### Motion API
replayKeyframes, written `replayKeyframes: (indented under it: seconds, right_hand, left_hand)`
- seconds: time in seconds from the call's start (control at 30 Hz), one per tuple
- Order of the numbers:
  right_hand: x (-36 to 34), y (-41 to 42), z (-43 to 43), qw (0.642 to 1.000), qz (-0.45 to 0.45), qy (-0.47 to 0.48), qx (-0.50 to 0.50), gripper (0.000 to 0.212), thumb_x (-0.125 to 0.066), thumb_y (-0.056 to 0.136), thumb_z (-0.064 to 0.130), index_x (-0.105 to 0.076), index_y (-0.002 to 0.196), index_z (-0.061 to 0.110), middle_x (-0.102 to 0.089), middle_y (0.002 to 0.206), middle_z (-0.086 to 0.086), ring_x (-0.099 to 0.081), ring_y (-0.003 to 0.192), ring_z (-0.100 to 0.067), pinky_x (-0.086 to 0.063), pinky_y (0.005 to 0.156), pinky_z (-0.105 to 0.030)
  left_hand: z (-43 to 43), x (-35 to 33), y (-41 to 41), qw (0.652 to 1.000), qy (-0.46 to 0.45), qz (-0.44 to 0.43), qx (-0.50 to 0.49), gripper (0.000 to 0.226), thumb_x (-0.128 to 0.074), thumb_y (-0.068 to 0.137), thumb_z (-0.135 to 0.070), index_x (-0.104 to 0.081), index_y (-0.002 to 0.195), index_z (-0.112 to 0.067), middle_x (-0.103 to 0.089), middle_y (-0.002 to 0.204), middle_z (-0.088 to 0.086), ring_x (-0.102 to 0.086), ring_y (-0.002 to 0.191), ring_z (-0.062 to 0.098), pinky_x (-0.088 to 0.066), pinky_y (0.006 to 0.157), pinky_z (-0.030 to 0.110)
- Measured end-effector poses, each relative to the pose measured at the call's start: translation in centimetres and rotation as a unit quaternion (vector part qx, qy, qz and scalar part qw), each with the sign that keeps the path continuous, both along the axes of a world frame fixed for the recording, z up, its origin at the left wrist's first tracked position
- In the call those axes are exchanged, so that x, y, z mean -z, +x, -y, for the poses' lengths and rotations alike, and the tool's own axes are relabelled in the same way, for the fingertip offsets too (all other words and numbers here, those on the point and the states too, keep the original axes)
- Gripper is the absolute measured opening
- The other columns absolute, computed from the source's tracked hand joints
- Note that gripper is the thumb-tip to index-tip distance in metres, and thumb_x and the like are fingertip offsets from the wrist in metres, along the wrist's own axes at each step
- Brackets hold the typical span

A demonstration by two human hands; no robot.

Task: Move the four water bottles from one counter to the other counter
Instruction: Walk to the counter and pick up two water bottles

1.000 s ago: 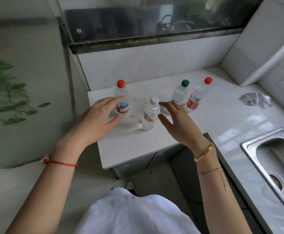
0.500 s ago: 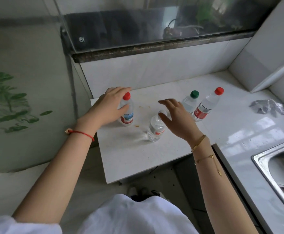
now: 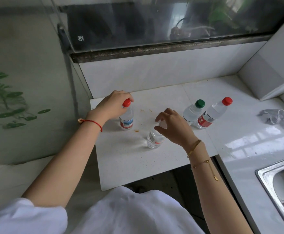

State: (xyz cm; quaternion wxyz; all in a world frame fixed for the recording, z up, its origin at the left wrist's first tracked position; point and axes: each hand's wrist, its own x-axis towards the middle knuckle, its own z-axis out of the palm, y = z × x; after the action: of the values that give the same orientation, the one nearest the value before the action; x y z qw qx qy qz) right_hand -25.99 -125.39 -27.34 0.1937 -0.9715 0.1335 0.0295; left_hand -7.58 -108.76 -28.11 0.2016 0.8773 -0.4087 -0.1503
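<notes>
The left hand (image 3: 111, 105) wraps the neck of the left red-capped bottle (image 3: 126, 117), fingers curled just under the cap. The right hand (image 3: 173, 125) closes from above on the near clear bottle (image 3: 153, 138), hiding its cap; I cannot tell whether the grip is tight. Top grips probably suit carrying both at once. All four bottles stand on the tabletop (image 3: 129, 159), the green-capped bottle (image 3: 192, 111) and right red-capped bottle (image 3: 212, 114) untouched.
</notes>
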Motion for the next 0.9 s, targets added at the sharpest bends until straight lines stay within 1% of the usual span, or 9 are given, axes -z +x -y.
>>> replayKeyframes:
  seconds: [0.1, 0.23, 0.37, 0.47, 0.63, 0.73, 0.8, 0.9]
  right_hand:
    - [0.1, 0.0, 0.3, 1.000, -0.021, 0.012, 0.007, 0.030, -0.069, 0.081, 0.034, -0.062, 0.104, 0.015, -0.057, 0.107, -0.004, -0.060, 0.087, -0.024, -0.055, 0.076, -0.040]
    - [0.2, 0.2, 0.4, 0.999, -0.021, 0.027, -0.009, 0.029, -0.071, 0.080, 0.030, -0.059, 0.101, 0.014, -0.056, 0.105, -0.004, -0.060, 0.083, -0.024, -0.055, 0.074, -0.036]
    - [0.1, 0.2, 0.4, 0.999, -0.010, 0.030, -0.024, 0.025, -0.071, 0.079, 0.027, -0.059, 0.096, 0.013, -0.055, 0.101, -0.002, -0.059, 0.078, -0.024, -0.054, 0.068, -0.035]
    - [0.0, 0.0, 0.5, 0.999, -0.008, 0.023, -0.039, 0.023, -0.069, 0.079, 0.027, -0.060, 0.096, 0.013, -0.055, 0.100, -0.002, -0.060, 0.077, -0.025, -0.055, 0.067, -0.037]
    - [-0.2, -0.8, 0.0, 0.997, -0.007, 0.004, -0.072, 0.021, -0.067, 0.079, 0.028, -0.059, 0.095, 0.016, -0.054, 0.100, 0.001, -0.061, 0.073, -0.025, -0.054, 0.064, -0.039]
    - [-0.7, -1.2, -0.4, 0.996, 0.006, 0.003, -0.091, 0.021, -0.067, 0.078, 0.027, -0.059, 0.094, 0.017, -0.054, 0.099, 0.002, -0.060, 0.071, -0.023, -0.055, 0.063, -0.040]
    - [-1.3, -1.5, -0.7, 0.994, 0.018, 0.002, -0.104, 0.021, -0.067, 0.077, 0.027, -0.059, 0.094, 0.017, -0.054, 0.099, 0.003, -0.059, 0.070, -0.022, -0.055, 0.062, -0.039]
    - [-2.0, -2.2, -1.3, 0.991, 0.030, 0.000, -0.128, 0.021, -0.067, 0.077, 0.027, -0.059, 0.093, 0.018, -0.054, 0.098, 0.003, -0.059, 0.070, -0.022, -0.054, 0.059, -0.037]
  left_hand:
    - [0.2, 0.1, 0.2, 1.000, -0.008, -0.008, -0.001, 0.030, -0.061, 0.083, -0.008, -0.062, 0.108, -0.026, -0.057, 0.115, 0.000, -0.050, 0.107, 0.022, -0.042, 0.085, 0.033]
    - [0.2, 0.0, 0.0, 1.000, -0.019, -0.021, 0.006, 0.033, -0.063, 0.077, -0.003, -0.064, 0.100, -0.026, -0.058, 0.105, -0.002, -0.051, 0.100, 0.020, -0.041, 0.080, 0.030]
    - [-0.4, -0.3, -0.8, 0.999, -0.019, -0.030, 0.028, 0.036, -0.062, 0.071, -0.001, -0.065, 0.093, -0.029, -0.058, 0.100, -0.006, -0.053, 0.095, 0.017, -0.049, 0.082, 0.038]
    - [-1.0, -0.3, -1.8, 0.999, -0.028, -0.024, 0.028, 0.035, -0.064, 0.071, -0.001, -0.065, 0.092, -0.029, -0.058, 0.098, -0.007, -0.053, 0.094, 0.015, -0.050, 0.082, 0.039]
    - [-2.8, -0.7, -4.2, 0.998, -0.060, -0.018, 0.006, 0.031, -0.066, 0.072, -0.007, -0.064, 0.093, -0.029, -0.057, 0.096, -0.009, -0.052, 0.090, 0.011, -0.047, 0.080, 0.029]
    - [-4.0, -1.4, -6.3, 0.997, -0.067, -0.024, -0.004, 0.029, -0.067, 0.072, -0.008, -0.065, 0.093, -0.028, -0.058, 0.096, -0.008, -0.051, 0.089, 0.009, -0.046, 0.079, 0.026]
    - [-4.8, -1.9, -7.7, 0.997, -0.068, -0.027, -0.010, 0.028, -0.068, 0.073, -0.009, -0.065, 0.094, -0.027, -0.059, 0.096, -0.008, -0.052, 0.089, 0.008, -0.047, 0.079, 0.027]
    - [-6.1, -2.5, -10.1, 0.997, -0.070, -0.030, -0.031, 0.028, -0.068, 0.074, -0.007, -0.066, 0.095, -0.025, -0.059, 0.096, -0.006, -0.053, 0.091, 0.012, -0.048, 0.082, 0.031]
